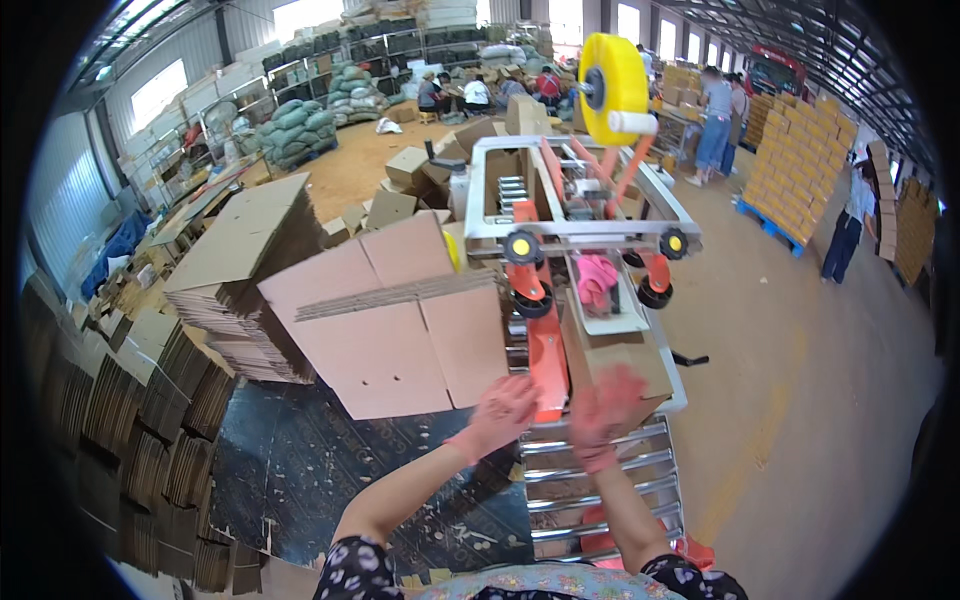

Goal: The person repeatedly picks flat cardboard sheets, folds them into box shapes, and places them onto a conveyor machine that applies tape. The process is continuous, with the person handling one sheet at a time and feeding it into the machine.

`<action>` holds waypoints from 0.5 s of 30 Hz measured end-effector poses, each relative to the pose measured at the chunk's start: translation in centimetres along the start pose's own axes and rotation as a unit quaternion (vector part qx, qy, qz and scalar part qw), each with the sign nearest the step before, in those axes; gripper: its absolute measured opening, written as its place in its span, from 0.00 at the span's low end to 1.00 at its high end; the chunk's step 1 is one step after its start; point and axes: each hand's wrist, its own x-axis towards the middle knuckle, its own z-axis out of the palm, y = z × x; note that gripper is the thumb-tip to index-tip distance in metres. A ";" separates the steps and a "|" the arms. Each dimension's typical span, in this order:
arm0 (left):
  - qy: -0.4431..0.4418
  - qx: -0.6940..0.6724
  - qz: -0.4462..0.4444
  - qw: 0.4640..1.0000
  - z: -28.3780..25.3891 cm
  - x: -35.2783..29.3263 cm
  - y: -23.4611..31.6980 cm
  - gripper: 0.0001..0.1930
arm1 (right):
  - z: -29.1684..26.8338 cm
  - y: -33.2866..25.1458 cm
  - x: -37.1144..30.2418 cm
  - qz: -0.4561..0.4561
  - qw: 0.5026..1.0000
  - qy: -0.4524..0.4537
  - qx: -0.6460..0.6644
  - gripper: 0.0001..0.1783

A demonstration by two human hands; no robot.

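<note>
Best keep the box (648, 372) square to the rollers (580, 490), the blurred right hand (607, 402) seemingly open over it; the left hand's (503, 408) grip I cannot tell.

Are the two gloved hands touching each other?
Apart: in the head view, the orange guide rail shows in the gap between the left hand and the right hand.

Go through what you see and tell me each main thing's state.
Yellow round tape roll: mounted upright.
Flattened tan cardboard cartons: standing on edge.
Brown cardboard stack: piled flat.
Pink cloth: crumpled.
Brown cardboard box: top looks closed.
Left pink-gloved hand: open, seemingly empty.
Right pink-gloved hand: blurred, can't tell.
</note>
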 end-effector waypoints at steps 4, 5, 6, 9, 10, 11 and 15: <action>-0.004 0.037 -0.220 0.975 -3.6 -8.3 -8.6 0.15 | 11.3 -13.6 8.0 -0.221 0.931 -0.227 0.181 0.33; 0.049 0.088 -0.202 0.974 -5.8 -8.1 -9.0 0.19 | 14.8 -15.3 9.0 -0.206 0.937 -0.253 0.126 0.34; 0.096 0.151 -0.210 0.961 -7.7 -8.3 -9.5 0.24 | 17.1 -16.0 9.8 -0.193 0.937 -0.283 0.072 0.36; 0.110 0.372 -0.204 0.899 -15.9 -10.4 -11.3 0.37 | 16.4 -16.5 8.5 -0.321 0.867 -0.359 0.129 0.40; 0.083 0.381 -0.189 0.901 -18.0 -10.6 -11.8 0.37 | 15.9 -16.0 7.6 -0.338 0.860 -0.339 0.176 0.39; 0.053 0.366 -0.183 0.911 -19.2 -10.7 -12.3 0.35 | 15.3 -15.3 6.9 -0.348 0.852 -0.324 0.219 0.38; -0.116 0.228 -0.271 0.928 -20.8 -9.0 -14.0 0.30 | 11.2 -16.8 5.2 -0.273 0.880 -0.256 0.294 0.11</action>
